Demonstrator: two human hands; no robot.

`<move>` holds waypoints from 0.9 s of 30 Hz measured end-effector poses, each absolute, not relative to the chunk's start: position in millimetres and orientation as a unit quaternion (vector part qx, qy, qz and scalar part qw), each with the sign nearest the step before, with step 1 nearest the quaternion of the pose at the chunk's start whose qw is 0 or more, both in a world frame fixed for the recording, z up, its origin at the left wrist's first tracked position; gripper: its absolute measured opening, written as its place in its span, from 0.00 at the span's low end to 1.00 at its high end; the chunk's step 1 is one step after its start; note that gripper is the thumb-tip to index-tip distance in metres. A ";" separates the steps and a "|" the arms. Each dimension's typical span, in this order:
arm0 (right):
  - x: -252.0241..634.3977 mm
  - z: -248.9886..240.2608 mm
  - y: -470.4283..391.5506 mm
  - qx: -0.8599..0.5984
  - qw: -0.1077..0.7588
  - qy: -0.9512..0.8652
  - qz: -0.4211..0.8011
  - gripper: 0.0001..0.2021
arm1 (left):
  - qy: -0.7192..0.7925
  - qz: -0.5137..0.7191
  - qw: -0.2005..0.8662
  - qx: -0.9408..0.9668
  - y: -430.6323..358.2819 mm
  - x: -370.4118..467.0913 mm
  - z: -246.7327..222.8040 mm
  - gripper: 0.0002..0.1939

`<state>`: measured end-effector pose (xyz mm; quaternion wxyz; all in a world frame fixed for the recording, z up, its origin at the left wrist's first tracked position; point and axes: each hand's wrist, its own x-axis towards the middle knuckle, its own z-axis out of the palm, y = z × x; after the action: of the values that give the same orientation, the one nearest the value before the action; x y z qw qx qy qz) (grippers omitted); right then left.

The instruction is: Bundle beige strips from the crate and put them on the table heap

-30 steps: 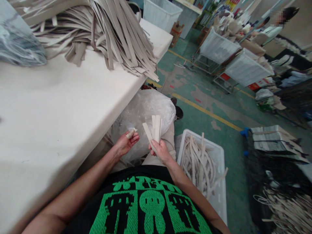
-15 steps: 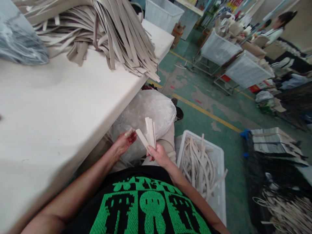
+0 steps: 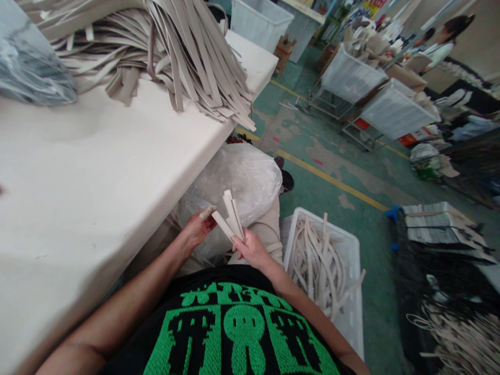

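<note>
My right hand (image 3: 252,247) is closed around the lower ends of several short, flat beige strips (image 3: 234,216), which fan out upward above my lap. One strip leans left, away from the others. At that strip's far end is my left hand (image 3: 198,229), its fingers bent and drawn together against the tip. A pale covering wraps one left fingertip; whether it is tape or a small piece of material is unclear. Beneath both hands lies a clear plastic bag (image 3: 250,172), partly over my legs.
A white table (image 3: 97,172) on the left bears a heap of long beige strips (image 3: 203,62) and a plastic-wrapped bundle (image 3: 31,62). To my right stands a white bin (image 3: 353,271) of strips. Bins on carts (image 3: 351,78) and a seated person (image 3: 441,47) are farther off.
The strips in my right hand have tilted and shifted slightly left, toward my left hand. My left hand has moved only a little, and the view has barely shifted.
</note>
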<state>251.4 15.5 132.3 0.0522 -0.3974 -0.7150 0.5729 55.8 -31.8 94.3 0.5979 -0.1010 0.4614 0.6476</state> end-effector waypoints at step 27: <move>239.1 128.1 22.5 -0.409 0.040 -0.746 0.525 0.08 | 0.451 0.618 0.642 -0.041 -37.7 74.6 91.8 0.15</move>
<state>239.1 22.5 128.1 0.0399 -0.4085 -0.7457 0.5249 74.6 -37.7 91.8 0.6424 -0.0414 0.4513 0.6180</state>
